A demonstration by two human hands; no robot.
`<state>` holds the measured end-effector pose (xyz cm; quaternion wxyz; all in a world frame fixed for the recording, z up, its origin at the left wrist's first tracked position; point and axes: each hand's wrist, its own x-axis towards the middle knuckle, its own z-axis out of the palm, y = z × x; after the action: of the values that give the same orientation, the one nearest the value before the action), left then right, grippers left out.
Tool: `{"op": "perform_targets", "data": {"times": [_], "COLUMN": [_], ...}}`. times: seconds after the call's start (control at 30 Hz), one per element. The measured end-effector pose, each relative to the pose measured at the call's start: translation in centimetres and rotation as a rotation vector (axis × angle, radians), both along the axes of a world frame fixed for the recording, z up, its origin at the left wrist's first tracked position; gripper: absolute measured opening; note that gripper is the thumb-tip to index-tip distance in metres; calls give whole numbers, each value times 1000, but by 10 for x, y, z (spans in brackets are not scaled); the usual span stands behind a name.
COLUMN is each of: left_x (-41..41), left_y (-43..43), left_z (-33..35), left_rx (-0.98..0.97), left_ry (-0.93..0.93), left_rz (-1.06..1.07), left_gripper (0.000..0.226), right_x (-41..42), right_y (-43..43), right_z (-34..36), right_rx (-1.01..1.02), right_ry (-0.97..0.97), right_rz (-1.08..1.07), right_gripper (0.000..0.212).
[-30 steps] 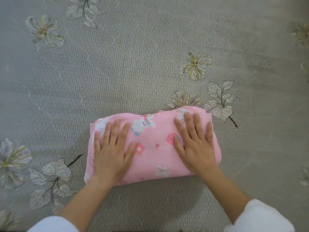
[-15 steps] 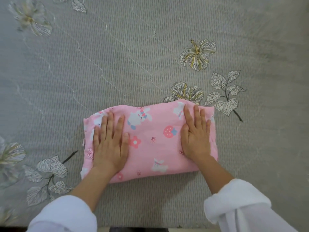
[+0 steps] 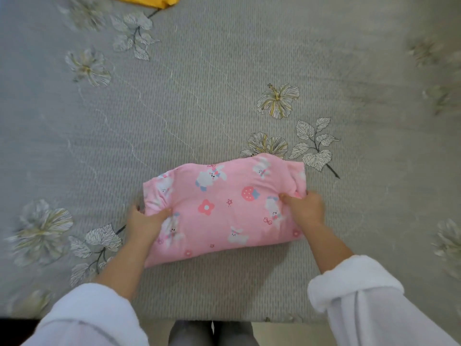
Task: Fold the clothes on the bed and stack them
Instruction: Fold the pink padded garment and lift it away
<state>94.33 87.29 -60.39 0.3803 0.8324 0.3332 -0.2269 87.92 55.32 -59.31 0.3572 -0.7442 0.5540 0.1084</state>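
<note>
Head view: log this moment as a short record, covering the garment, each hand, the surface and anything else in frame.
garment: folded pink rabbit-print garment, a rough rectangle, both ends bunched
left: left hand grips the garment's left end, thumb on top
right: right hand grips its right end, thumb on top
surface: grey quilted bed cover with flower print
other: yellow cloth, cut off by the top edge, apart from the garment
stack: none in view

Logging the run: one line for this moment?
pink garment: folded | left hand: grips left end | right hand: grips right end | yellow cloth: far edge of bed
</note>
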Motion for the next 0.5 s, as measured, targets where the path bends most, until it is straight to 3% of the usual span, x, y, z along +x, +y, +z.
{"op": "perform_targets", "data": {"times": [0.07,0.2,0.5], "left_x": [-1,-19,-66], "left_y": [6,3,-45], "left_z": [12,48,163], "left_rx": [26,105,70], "left_ry": [-4,-121,-383], "left_rz": [-74,-258,-647], "left_gripper": [37,48,36], "right_x": [-8,-44,-172], "right_y": [5,28,39], "right_z": [19,62,176], "right_rx": [-58,-174,-422], "right_ry": [-51,-118,-187], "right_rz": [40,96,-1], "right_gripper": [43,32,31]}}
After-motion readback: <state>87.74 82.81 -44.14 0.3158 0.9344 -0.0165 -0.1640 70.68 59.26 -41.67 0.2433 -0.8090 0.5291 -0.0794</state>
